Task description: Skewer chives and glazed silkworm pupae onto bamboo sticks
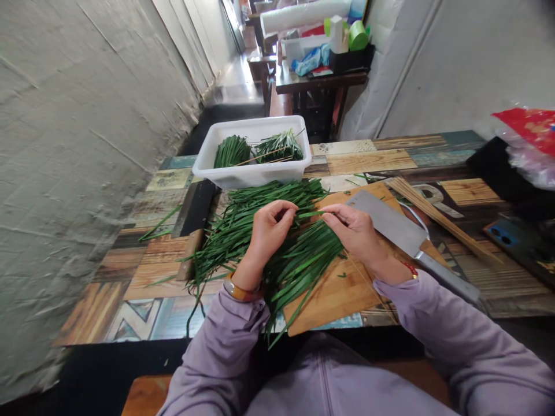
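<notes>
Garlic chives lie in a loose pile (247, 216) across the table, and more of them spread in a bunch (299, 268) over the wooden cutting board (347, 289). My left hand (273, 228) is closed in a pinch above the pile. Opposite it, my right hand (353, 231) pinches too, thumb against forefinger. A green chive blade (310, 214) stretches between the two sets of fingertips. Just right of my right hand, a cleaver (388, 222) rests flat on the board, its handle pointing toward me.
Behind the pile stands a white plastic bin (255, 178) with chive bundles and thin sticks. Bamboo skewers (442, 216) lie right of the cleaver. A phone (515, 242) and a red plastic package (531, 130) are at the far right. A wall (78, 144) runs along the left.
</notes>
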The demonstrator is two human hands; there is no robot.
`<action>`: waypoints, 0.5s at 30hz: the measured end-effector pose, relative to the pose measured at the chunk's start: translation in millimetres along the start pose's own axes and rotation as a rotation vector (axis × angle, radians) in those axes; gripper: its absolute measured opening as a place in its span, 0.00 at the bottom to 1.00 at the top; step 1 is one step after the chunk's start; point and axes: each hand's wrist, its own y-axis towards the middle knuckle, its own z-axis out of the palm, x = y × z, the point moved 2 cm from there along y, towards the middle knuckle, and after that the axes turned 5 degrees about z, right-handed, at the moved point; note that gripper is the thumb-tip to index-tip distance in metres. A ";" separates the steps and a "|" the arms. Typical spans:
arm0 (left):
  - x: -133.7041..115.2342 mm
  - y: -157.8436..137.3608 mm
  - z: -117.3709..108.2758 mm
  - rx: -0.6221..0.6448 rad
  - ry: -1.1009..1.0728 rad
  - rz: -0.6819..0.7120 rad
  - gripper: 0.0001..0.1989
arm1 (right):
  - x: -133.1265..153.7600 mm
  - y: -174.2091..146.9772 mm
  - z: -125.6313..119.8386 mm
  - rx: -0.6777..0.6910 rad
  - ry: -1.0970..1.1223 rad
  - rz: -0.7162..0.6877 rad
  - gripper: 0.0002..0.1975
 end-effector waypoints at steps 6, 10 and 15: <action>0.6 5.7 -29.4 -0.392 0.473 0.247 0.17 | 3.5 -1.0 0.9 0.007 -0.001 0.002 0.14; -4.6 3.4 -22.1 -0.282 0.482 0.288 0.12 | 3.5 -1.3 1.2 0.017 -0.001 0.022 0.14; -11.8 -1.5 1.2 0.086 0.204 0.264 0.09 | 5.7 -1.2 0.0 0.021 -0.007 0.010 0.13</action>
